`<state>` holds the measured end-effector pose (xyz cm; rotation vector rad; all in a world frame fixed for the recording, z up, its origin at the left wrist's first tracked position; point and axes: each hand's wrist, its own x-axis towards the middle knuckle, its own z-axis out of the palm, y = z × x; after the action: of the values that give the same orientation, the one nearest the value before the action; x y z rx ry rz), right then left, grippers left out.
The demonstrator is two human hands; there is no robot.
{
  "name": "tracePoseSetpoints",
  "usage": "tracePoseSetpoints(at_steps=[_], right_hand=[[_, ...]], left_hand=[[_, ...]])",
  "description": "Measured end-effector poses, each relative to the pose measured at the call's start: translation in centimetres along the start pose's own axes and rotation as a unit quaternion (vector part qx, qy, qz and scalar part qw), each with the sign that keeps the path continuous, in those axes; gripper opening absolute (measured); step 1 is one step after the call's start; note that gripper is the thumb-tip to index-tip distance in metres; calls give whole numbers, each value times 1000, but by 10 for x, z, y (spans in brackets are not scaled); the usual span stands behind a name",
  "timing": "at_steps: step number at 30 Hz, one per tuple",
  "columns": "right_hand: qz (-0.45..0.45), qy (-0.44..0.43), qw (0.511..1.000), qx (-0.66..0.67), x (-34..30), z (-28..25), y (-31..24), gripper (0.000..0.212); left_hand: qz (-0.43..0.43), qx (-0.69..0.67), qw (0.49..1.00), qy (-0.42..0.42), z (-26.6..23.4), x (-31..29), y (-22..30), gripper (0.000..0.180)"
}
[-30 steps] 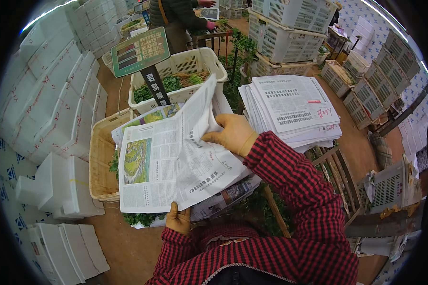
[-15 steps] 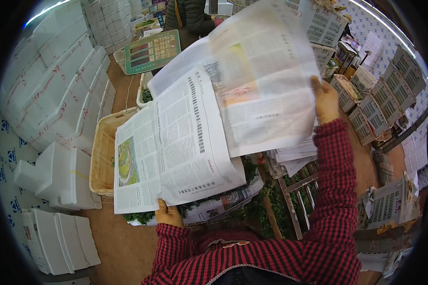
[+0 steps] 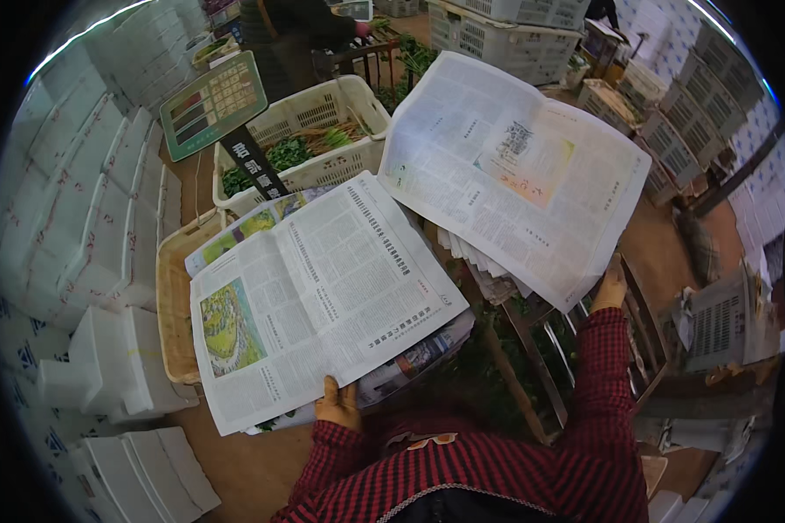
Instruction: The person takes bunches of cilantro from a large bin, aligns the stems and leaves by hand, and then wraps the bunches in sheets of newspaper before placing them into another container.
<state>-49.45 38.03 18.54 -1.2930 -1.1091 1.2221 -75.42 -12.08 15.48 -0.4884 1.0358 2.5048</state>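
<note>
Spread over a pale yellow basket (image 3: 173, 305) at the left is an open newspaper (image 3: 323, 279) with a green picture; its near edge is in my left hand (image 3: 337, 408), thumb and fingers closed on it. More printed paper lies beneath, with bits of green leaf under the near edge. My right hand (image 3: 611, 286) grips the near right corner of a second newspaper sheet (image 3: 515, 166). That sheet slants over a stack of folded papers (image 3: 484, 266) on a metal frame (image 3: 532, 366). The fingers under both papers are hidden.
Behind the newspaper stands a white crate (image 3: 358, 100) of leafy greens, with a green scale display (image 3: 214, 105) beside it. White foam boxes (image 3: 113, 192) are piled along the left. Grey crates (image 3: 506, 48) and a person in dark clothing (image 3: 279, 39) are at the back.
My right hand has swung the upper sheet right and down, away from the left newspaper. The view has shifted, and the white crate of greens now shows. My left hand still holds its edge.
</note>
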Motion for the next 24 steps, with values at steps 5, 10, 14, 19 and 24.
tracePoseSetpoints(at_steps=[5,10,14,19,24], right_hand=[[-152,132,978,-52,-112,-17,-57,45],[-411,-113,888,-175,-219,70,-69,43],[-496,-328,759,-265,-261,188,-61,59],[-292,-446,670,-517,-253,255,67,85],[-265,-431,723,-470,-254,253,45,73]], left_hand=[[-456,268,829,-179,8,-49,82,44],[259,663,645,-278,95,3,115,36],[335,802,371,-326,110,98,76,68],[265,873,261,-316,98,127,25,75],[299,879,225,-295,84,135,17,72]])
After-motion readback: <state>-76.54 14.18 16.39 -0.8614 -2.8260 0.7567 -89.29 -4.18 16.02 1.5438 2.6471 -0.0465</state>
